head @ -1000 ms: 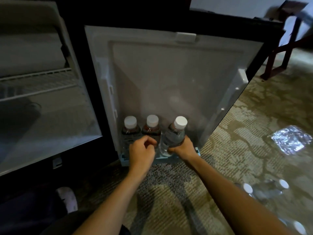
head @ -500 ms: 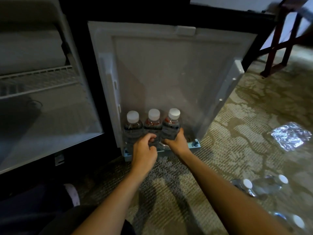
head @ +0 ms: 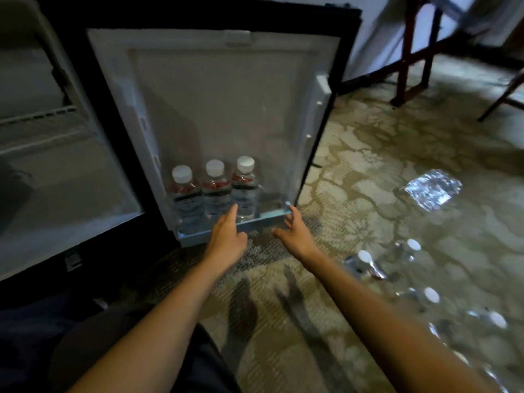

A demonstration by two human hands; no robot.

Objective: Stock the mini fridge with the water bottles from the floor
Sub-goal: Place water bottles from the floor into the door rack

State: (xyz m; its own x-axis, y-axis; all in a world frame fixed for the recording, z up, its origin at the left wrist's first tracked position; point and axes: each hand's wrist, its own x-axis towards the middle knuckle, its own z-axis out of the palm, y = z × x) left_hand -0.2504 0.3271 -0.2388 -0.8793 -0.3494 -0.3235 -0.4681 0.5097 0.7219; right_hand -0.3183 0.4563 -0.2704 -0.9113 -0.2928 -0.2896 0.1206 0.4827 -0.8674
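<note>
So far, three water bottles (head: pixel 215 188) stand upright, side by side, in the door shelf (head: pixel 269 215) of the open mini fridge (head: pixel 226 109). The left hand (head: pixel 226 239) has straight fingers and holds nothing, one tip close to the rightmost bottle; contact unclear. The right hand (head: pixel 296 234) is spread and empty, at the shelf's end. At least four loose bottles (head: pixel 365 257) lie on the carpet (head: pixel 368 165). Judged under halfway.
</note>
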